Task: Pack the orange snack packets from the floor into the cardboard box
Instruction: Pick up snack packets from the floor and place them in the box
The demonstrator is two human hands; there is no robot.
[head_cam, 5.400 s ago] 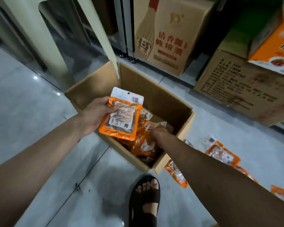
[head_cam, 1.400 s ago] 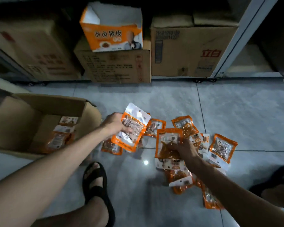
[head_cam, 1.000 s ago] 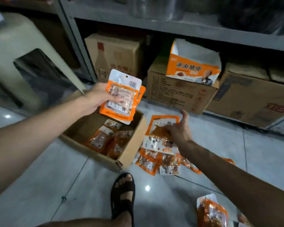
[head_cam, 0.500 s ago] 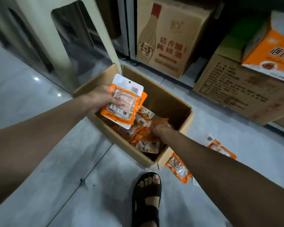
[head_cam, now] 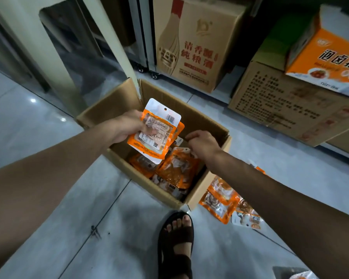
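Head view, frame centre: left hand [head_cam: 127, 127] grip clamped on orange packets [head_cam: 156, 130] over cardboard box [head_cam: 208, 190], right hand [head_cam: 201, 144] grip apart, empty; next: drop stack in, fetch floor packets [head_cam: 220, 200] lower right.

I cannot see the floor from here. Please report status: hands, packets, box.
Left hand grips packets above open box. Right hand empty over box. More packets on floor beside box. Nothing blocks.
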